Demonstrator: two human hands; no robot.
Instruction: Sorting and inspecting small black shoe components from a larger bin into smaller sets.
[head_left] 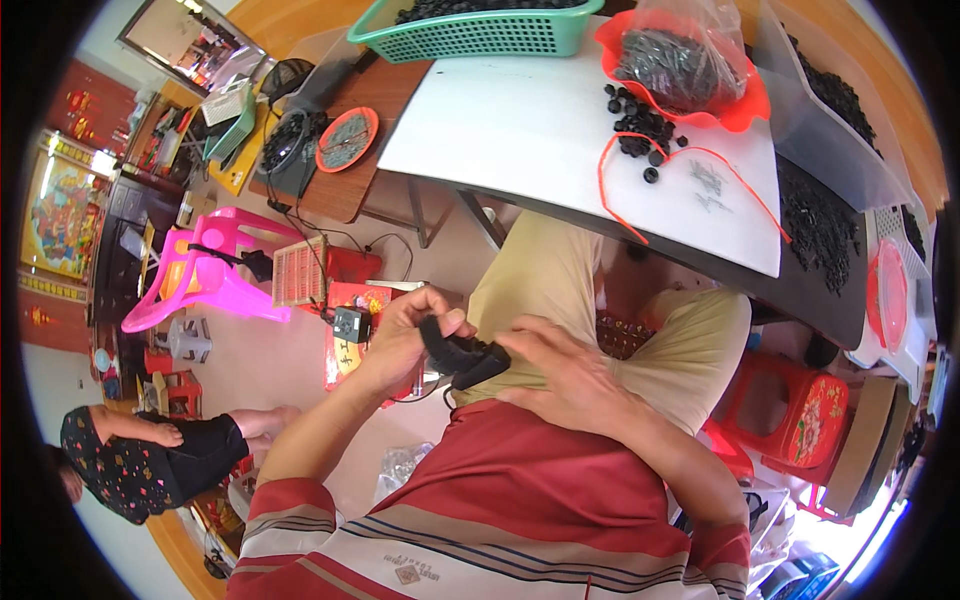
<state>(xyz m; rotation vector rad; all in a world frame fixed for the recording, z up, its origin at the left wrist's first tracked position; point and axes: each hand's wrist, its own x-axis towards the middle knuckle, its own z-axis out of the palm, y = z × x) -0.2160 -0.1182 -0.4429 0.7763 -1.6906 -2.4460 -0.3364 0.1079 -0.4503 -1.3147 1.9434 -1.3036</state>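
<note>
Above my lap, my left hand pinches a black strap-like piece, curved and thick, with a bulkier dark part at its right end. Its exact kind is hard to make out. Below it a thin black cord hangs by my shirt. My right hand lies close to the right end of this piece, its fingers stretched out and the fingertips at or near its edge. Ahead, small round black parts lie in a heap on the white tabletop, beside a red-orange cord and a scatter of thin silvery pins.
A bag of dark parts sits on a red wavy-edged tray. Behind stands a green basket; right, a clear bin. A pink chair, a red stool and another person are around me.
</note>
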